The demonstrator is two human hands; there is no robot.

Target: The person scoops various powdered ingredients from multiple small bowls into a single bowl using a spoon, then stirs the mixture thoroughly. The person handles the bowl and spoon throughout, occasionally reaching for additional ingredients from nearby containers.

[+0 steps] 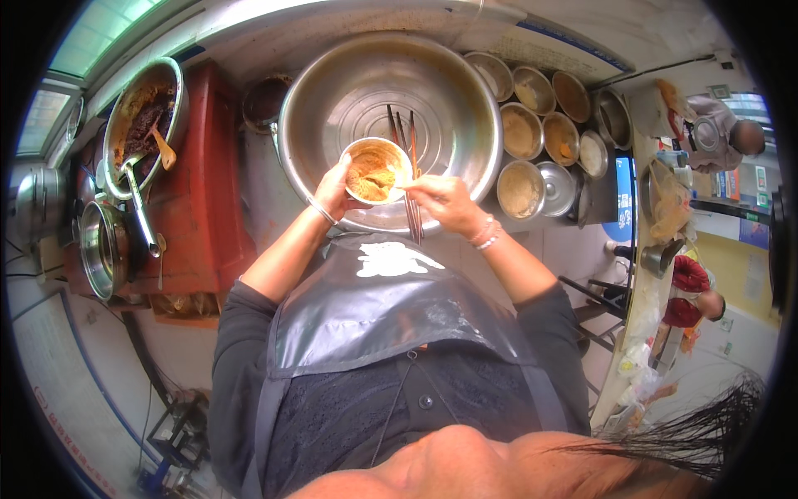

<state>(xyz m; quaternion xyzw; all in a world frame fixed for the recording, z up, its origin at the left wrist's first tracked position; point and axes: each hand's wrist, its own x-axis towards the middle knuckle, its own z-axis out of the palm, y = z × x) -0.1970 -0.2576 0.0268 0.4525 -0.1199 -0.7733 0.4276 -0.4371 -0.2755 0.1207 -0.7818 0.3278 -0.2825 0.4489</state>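
My left hand (336, 189) grips a white bowl (400, 153) by its left side, tilted over the near part of a large stainless steel basin (333, 103). Orange-yellow powder or paste (375, 182) coats the inside of the bowl and heaps at its bottom. At the bowl's right rim, my right hand (444, 201) pinches a small pale utensil, perhaps a spoon, mostly hidden by the fingers and the yellow stuff. Several long dark chopsticks (414, 215) rest in the basin and over its near rim, passing behind the bowl and beside my right fingers.
Right of the basin stand several metal bowls of powders (522, 131) and a metal lid (555, 188). On the left, a red table (199, 181) carries a pot of dark paste (142, 125) with a ladle (142, 209). Two people (717, 134) are beyond a counter at right.
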